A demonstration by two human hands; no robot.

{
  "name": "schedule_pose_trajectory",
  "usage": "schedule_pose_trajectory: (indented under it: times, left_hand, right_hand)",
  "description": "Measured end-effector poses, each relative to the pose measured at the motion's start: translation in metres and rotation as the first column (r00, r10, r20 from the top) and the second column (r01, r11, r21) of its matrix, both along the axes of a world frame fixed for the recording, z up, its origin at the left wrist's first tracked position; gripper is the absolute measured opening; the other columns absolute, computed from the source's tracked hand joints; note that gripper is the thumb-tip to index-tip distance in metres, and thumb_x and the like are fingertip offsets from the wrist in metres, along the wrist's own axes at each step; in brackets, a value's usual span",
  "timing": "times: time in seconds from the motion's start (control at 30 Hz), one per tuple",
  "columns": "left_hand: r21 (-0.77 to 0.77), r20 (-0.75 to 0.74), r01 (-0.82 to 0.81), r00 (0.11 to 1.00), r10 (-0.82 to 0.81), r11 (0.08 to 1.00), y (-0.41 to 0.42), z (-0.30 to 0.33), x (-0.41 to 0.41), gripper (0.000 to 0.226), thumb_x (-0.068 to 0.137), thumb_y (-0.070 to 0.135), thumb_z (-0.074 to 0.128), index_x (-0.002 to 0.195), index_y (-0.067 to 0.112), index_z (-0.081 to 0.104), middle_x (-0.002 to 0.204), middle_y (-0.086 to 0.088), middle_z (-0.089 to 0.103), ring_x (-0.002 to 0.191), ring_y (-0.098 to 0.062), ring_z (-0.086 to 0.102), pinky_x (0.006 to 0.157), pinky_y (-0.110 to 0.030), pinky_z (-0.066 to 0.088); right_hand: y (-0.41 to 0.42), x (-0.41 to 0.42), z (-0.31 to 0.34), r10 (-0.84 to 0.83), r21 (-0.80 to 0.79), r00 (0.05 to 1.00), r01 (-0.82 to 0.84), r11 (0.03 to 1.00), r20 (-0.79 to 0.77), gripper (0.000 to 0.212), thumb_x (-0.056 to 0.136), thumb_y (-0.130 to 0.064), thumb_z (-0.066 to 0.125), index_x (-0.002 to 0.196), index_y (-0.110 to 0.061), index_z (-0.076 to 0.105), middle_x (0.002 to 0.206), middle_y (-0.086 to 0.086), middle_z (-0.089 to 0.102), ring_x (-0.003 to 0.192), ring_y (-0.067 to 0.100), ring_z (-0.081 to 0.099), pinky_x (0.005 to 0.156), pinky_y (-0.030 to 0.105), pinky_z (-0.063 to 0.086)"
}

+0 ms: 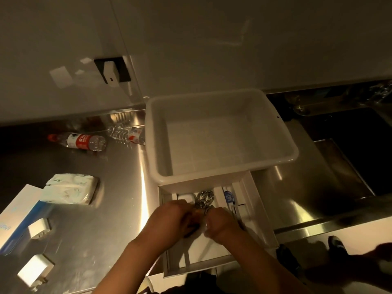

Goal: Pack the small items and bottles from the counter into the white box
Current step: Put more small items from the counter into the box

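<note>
Hands: left hand [174, 217] and right hand [220, 223] close together, fingers curled on a small item, unclear what, over the compartmented white box [252, 228].
Red-capped bottle [78, 141]: on tabletop [101, 219], ten o'clock from hands, long axis left-right, nearer left hand.
Clear bottle [125, 134]: eleven o'clock, beside white tub [152, 145].

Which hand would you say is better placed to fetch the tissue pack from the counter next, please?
Left, probably. The tissue pack lies on the counter left of the divided box, on the left hand's side. The right hand would have to cross over it. Both hands seem busy together now.
</note>
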State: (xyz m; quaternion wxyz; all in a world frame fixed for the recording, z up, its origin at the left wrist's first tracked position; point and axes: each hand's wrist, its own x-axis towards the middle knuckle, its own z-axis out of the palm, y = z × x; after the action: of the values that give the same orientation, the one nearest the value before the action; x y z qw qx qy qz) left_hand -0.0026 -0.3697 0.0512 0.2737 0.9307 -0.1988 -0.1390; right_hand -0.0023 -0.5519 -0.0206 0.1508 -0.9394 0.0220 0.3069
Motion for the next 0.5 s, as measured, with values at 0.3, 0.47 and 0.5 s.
schedule_pose_trajectory:
  times: [0.3, 0.47, 0.5]
  left_hand:
    - [0.094, 0.027, 0.028, 0.999, -0.031, 0.995, 0.023, 0.008, -0.005, 0.030, 0.089, 0.024, 0.051, 0.110, 0.026, 0.072, 0.106, 0.000, 0.069, 0.100, -0.021, 0.063, 0.081, -0.034, 0.051]
    - [0.236, -0.033, 0.185, 0.983, -0.182, 0.954, 0.006, -0.011, -0.018, 0.040, 0.099, 0.023, 0.049, 0.136, 0.038, 0.056, 0.119, 0.000, 0.068, 0.106, -0.022, 0.065, 0.088, -0.035, 0.054]
    - [0.271, -0.049, 0.198, 0.980, -0.192, 0.942, 0.003, -0.016, -0.020, 0.040, 0.101, 0.023, 0.047, 0.139, 0.036, 0.055, 0.121, -0.001, 0.068, 0.107, -0.022, 0.065, 0.090, -0.036, 0.054]
  right_hand:
    - [0.008, -0.010, 0.006, -0.009, -0.019, 1.000, 0.009, 1.000, -0.001, 0.033, 0.094, -0.012, 0.060, 0.127, -0.012, 0.057, 0.129, 0.008, 0.061, 0.120, 0.024, 0.059, 0.091, 0.026, 0.046]
    - [0.003, -0.006, 0.016, -0.019, 0.027, 1.000, 0.019, 0.999, -0.002, 0.027, 0.091, -0.005, 0.060, 0.116, -0.010, 0.068, 0.121, 0.008, 0.068, 0.114, 0.024, 0.063, 0.095, 0.028, 0.050]
    - [0.002, -0.005, 0.017, -0.022, 0.062, 1.000, 0.021, 0.998, 0.008, 0.025, 0.091, -0.005, 0.058, 0.112, -0.011, 0.070, 0.117, 0.008, 0.069, 0.111, 0.024, 0.064, 0.092, 0.027, 0.049]
